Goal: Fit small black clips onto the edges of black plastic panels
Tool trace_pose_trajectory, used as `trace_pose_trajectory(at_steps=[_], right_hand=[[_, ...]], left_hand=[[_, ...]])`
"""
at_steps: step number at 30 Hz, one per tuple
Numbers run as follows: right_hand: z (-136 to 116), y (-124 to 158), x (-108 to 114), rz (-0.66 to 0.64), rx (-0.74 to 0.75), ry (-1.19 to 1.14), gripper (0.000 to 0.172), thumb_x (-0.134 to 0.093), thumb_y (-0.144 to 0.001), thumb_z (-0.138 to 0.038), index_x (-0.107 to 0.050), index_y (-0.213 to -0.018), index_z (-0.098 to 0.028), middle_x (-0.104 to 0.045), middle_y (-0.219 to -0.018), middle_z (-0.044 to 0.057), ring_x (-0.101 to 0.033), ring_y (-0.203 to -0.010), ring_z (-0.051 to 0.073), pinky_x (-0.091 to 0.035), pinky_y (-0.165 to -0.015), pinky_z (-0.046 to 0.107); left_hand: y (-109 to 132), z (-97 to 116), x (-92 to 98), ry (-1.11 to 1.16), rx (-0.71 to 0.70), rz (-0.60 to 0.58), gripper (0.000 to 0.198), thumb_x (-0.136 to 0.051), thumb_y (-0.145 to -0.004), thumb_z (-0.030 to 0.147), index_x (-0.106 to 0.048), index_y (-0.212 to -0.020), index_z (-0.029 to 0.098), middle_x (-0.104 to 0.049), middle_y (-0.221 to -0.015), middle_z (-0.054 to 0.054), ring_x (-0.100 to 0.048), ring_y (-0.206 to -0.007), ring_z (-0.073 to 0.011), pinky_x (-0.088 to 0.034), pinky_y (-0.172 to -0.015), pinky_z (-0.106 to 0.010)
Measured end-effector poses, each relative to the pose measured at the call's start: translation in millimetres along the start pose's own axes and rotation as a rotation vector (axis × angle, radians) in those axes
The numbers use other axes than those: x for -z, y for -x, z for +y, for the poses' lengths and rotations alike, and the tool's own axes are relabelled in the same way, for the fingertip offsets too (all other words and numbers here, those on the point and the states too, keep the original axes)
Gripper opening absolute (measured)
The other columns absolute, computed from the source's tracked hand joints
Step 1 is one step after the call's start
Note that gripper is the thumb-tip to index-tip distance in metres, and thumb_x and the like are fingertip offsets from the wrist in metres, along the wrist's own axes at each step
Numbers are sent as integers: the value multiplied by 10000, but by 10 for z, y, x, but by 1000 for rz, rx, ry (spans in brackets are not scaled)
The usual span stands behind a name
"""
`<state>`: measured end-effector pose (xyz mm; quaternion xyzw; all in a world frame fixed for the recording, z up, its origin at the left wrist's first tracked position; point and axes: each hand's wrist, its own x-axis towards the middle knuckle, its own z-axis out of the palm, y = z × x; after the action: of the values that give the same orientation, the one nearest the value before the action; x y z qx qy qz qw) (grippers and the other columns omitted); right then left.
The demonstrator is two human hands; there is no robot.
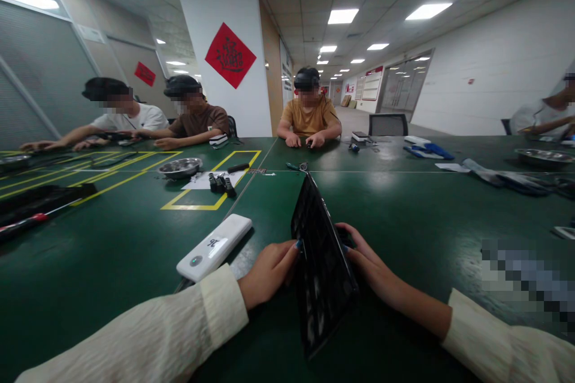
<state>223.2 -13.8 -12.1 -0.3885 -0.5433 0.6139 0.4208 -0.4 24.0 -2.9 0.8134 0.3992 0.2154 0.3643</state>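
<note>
Black and glossy, 1 thin panel (317, 275) stands on edge, tilted, between the person's 2 hands, in front of the body and over the green surface (426, 209); whether its lower edge touches down, I cannot tell. The left hand (269, 272) grips it with the thumb against its face, and the right hand (369, 263) grasps the opposite side, the fingers partly hidden. Both cuffs are cream.

Just left of the panel lies 1 white power bank (215, 247) marked 26. Farther off, 1 sheet of white paper (192, 183) carries a cluster of small black parts (221, 184), too bunched to count. There are 2 metal bowls: 1 bowl (180, 169) beside the paper, and 1 bowl (543, 158) far to the right. At the left edge lies 1 tool with a red and black handle (27, 224).

Around the surface sit 4 other people: 2 at left, 1 across, 1 at the right edge. 2 red diamond signs (230, 55) hang behind.
</note>
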Motion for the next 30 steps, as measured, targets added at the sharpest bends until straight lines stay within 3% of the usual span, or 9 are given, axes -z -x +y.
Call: trace_pose_trajectory(at_steps=[7,16,30], right_hand=[[28,-5,10,3,29,58,636,-471,-825,-514,-191,-1304,-202,-557,-757,-1,-549,-665,171,-410,-654,325],[62,-29,12,30,22,35,616,-501,-808,-511,-221,-1286,-240,-561,-887,21,-548,-651,153,-410,-591,296],[16,-9,-3,12,11,32,663,-485,-803,-527,-180,-1302,-216,-564,-789,5,-567,-680,185,-425,-724,368]], left_hand=[[4,19,2,11,-14,9,476,-220,-912,502,-520,-774,159,-519,-565,8,-501,-548,-143,-380,-554,-250],[-5,19,3,-53,-39,20,391,-265,-899,439,-505,-754,167,-534,-587,0,-513,-577,-155,-373,-555,-249],[-8,22,0,-68,-34,-2,465,-200,-928,461,-526,-765,171,-523,-557,14,-491,-531,-136,-376,-552,-243]])
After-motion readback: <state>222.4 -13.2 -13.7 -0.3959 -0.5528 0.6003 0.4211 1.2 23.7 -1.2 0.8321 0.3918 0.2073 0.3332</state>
